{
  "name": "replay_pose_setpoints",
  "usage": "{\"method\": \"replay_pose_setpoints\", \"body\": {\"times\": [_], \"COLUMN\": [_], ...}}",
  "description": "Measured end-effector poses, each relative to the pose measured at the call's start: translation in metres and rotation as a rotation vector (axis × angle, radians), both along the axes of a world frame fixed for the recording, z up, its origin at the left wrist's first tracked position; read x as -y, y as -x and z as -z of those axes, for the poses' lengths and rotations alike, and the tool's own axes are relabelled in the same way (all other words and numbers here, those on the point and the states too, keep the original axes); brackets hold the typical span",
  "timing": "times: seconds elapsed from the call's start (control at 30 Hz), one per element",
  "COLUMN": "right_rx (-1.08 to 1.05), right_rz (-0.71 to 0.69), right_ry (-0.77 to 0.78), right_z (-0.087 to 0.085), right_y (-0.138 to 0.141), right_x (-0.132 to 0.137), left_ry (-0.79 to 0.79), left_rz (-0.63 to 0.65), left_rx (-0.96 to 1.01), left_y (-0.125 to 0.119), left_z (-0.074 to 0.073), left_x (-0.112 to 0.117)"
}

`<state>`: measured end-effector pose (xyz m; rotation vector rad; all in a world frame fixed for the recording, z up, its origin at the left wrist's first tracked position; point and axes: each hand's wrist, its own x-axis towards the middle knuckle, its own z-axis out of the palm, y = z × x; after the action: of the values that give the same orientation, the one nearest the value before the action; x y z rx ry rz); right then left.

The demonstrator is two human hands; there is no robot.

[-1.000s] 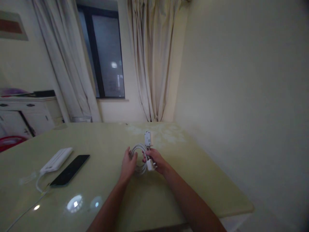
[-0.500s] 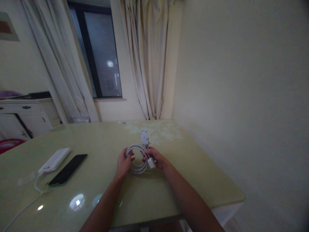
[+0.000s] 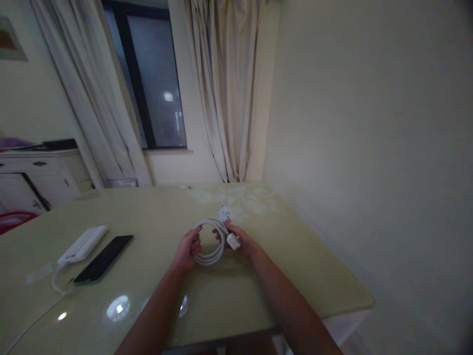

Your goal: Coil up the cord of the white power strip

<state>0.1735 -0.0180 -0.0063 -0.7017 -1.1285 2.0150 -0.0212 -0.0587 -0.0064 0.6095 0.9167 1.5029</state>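
Glossy tabletop [image 3: 148, 212], cable coil [image 3: 209, 259] in left hand [image 3: 186, 250] and right hand [image 3: 245, 240]

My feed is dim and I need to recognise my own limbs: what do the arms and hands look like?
The left hand and right hand are ungloved. No sleeve, watch or bracelet shows on either forearm. Rings or small markings are too fine to tell.

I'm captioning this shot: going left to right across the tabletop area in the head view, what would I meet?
White slab-shaped device, dark phone, left hand, coiled cable, white plug.
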Motion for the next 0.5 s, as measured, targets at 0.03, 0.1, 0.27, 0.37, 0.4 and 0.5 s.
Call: {"method": "replay_pose_setpoints", "body": {"times": [0.03,0.1,0.27,0.37,0.4,0.5], "right_rx": [-0.003,-0.025,-0.047,-0.052,-0.06,-0.085], "right_rz": [0.012,0.058,0.217,0.354,0.384,0.422], "right_ry": [-0.001,0.005,-0.006,0.016,0.031,0.058], "right_z": [0.001,0.005,0.016,0.02,0.021,0.02], "right_y": [0.001,0.003,0.01,0.012,0.012,0.013], "right_x": [0.0,0.0,-0.006,-0.01,-0.011,-0.011], "left_ry": [0.015,0.031,-0.017,-0.029,-0.032,-0.07], "left_rz": [0.012,0.029,0.078,0.1,0.108,0.117], "left_rx": [0.066,0.186,0.34,0.355,0.36,0.387], "left_y": [0.003,0.006,0.007,0.005,0.004,0.004], "left_z": [-0.001,-0.003,-0.007,-0.007,-0.007,-0.007], "left_x": [-0.001,-0.002,0.002,0.003,0.004,0.004]}}
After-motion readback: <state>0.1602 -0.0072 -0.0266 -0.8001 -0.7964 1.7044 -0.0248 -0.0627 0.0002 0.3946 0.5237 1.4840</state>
